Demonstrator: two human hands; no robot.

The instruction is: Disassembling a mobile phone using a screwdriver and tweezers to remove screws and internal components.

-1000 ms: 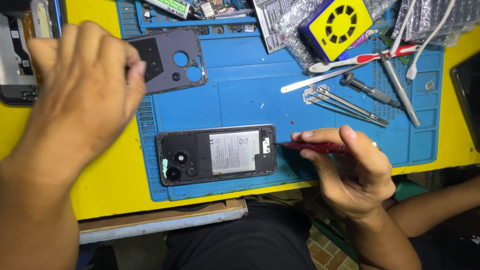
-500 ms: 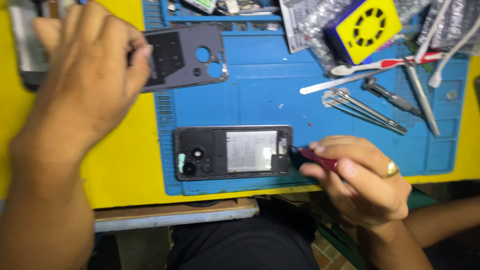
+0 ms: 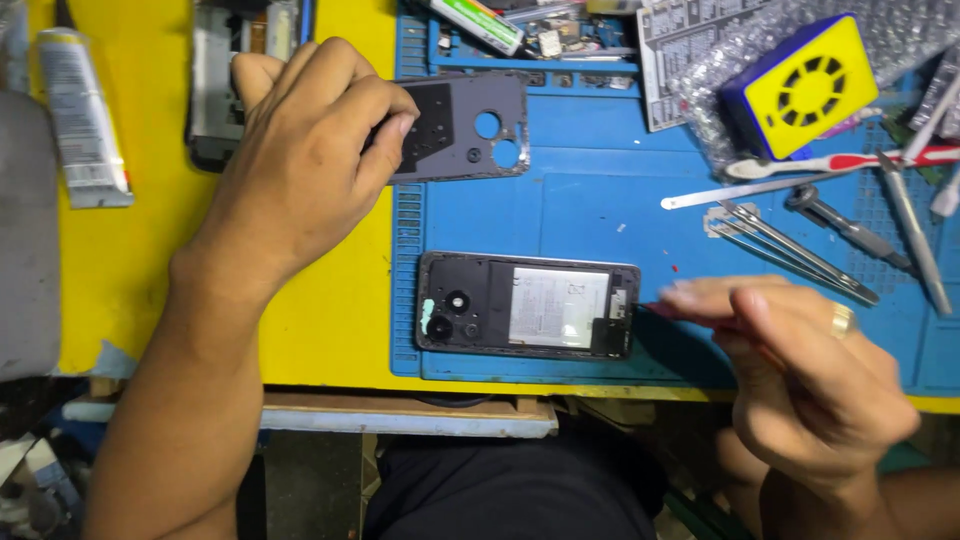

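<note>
Two hands work over a blue mat: the left hand, at ten o'clock, pinches a grey back cover; the right hand, at four o'clock, grips a red tool touching the opened phone's right end at centre.

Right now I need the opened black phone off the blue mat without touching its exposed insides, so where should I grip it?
Pinch the opened black phone by its two long edges, coming from above at the camera end. It lies flat with its back open, left hand away on the grey back cover, while the right hand works a red-handled tool at the other end. That is a judgement from its pose.
</note>
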